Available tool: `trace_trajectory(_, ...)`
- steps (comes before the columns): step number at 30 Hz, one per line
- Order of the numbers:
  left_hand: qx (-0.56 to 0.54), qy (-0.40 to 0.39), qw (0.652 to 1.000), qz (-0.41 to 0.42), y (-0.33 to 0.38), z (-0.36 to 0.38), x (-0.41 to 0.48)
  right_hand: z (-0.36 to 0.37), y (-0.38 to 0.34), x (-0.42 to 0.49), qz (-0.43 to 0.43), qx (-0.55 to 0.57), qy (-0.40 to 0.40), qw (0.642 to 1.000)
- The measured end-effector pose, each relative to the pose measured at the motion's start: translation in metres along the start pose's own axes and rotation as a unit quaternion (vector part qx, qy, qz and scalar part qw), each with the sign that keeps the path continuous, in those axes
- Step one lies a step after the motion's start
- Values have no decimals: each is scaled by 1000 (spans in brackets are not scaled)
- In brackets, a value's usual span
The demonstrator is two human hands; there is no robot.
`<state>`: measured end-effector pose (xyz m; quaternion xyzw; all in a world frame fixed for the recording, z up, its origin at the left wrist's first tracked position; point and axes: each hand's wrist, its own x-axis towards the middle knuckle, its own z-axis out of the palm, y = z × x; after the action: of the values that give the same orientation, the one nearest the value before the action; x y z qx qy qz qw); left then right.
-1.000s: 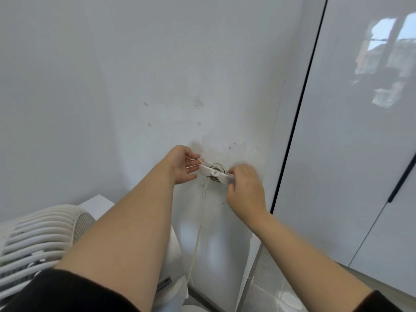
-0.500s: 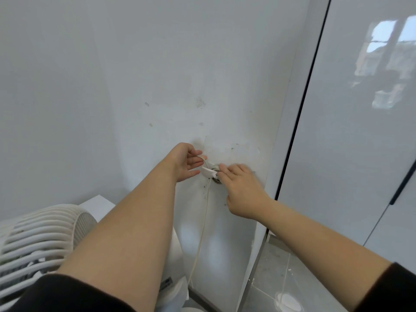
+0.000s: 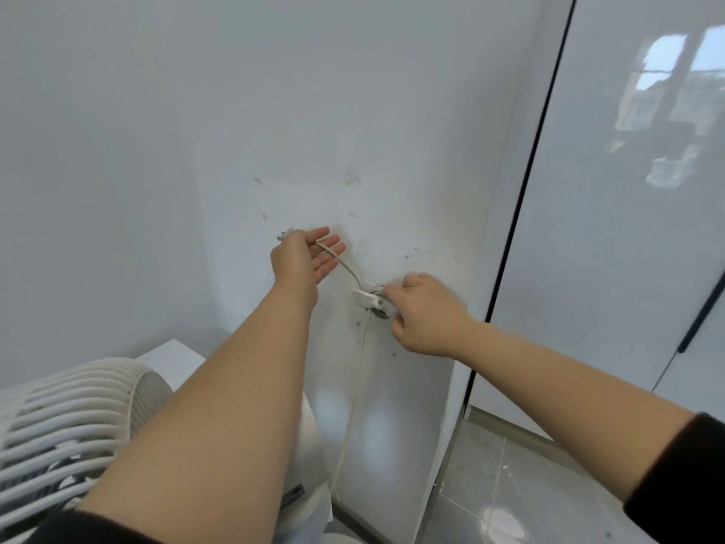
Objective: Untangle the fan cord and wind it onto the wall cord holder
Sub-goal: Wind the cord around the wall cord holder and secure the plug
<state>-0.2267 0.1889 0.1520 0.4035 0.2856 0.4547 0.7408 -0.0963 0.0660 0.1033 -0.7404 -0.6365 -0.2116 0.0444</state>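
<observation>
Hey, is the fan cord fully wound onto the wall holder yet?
Not fully. The cord hangs down from the holder toward the fan, and the left hand holds its end.

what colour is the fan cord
Off-white or cream, the fan cord shows best in the head view.

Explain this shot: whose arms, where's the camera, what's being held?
No machine here: a person's two bare arms, filmed by a wide-angle camera worn on their head, looking forward and down. The left hand pulls a length of the pale fan cord up and away from the wall, fingers loosely spread, the plug end poking out behind it. The right hand grips the white cord holder fixed to the wall. More cord hangs down from the holder towards the white fan at lower left.
</observation>
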Motion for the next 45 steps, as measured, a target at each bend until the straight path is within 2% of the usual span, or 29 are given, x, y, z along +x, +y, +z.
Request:
trace_trajectory(4,-8,-17,1000,12,-1,3,-3,-5,-2,17,78,108,19,991)
trace_trajectory(9,-8,-22,1000,18,-1,4,-3,-2,-16,36,104,121,37,987)
trace_trajectory(12,1,-18,1000,19,-1,4,1,1,-27,48,142,236,36,961)
trace_trajectory(14,4,-15,1000,23,-1,5,0,3,-31,54,187,270,50,943)
trace_trajectory(20,17,-4,999,35,-5,6,-2,2,-33,56,239,250,97,933)
trace_trajectory(23,73,5,996,47,-7,6,-3,4,-32,52,271,259,147,915)
trace_trajectory(25,90,2,994,55,-7,5,-4,-4,-30,51,297,289,220,883)
trace_trajectory(27,103,-2,993,62,-7,4,-4,-19,-25,51,323,364,291,824)
trace_trajectory(28,111,-2,992,63,-6,4,-4,-25,-20,51,325,399,310,799)
trace_trajectory(29,118,-2,991,61,-6,3,-4,-29,-16,48,322,414,313,791)
trace_trajectory(34,165,-16,986,30,-10,6,-4,-28,-3,13,291,348,292,842)
trace_trajectory(36,194,-29,980,21,-12,9,-6,-21,2,0,270,275,293,875)
trace_trajectory(38,225,-35,974,15,-14,10,-7,-8,10,-12,203,173,320,909)
trace_trajectory(40,247,-40,968,7,-15,11,-7,2,18,-24,98,62,341,933)
trace_trajectory(43,290,-56,955,-10,-17,11,-8,19,31,-43,-34,-61,314,947)
trace_trajectory(45,322,-73,944,-17,-19,12,-9,32,37,-51,-74,-108,295,946)
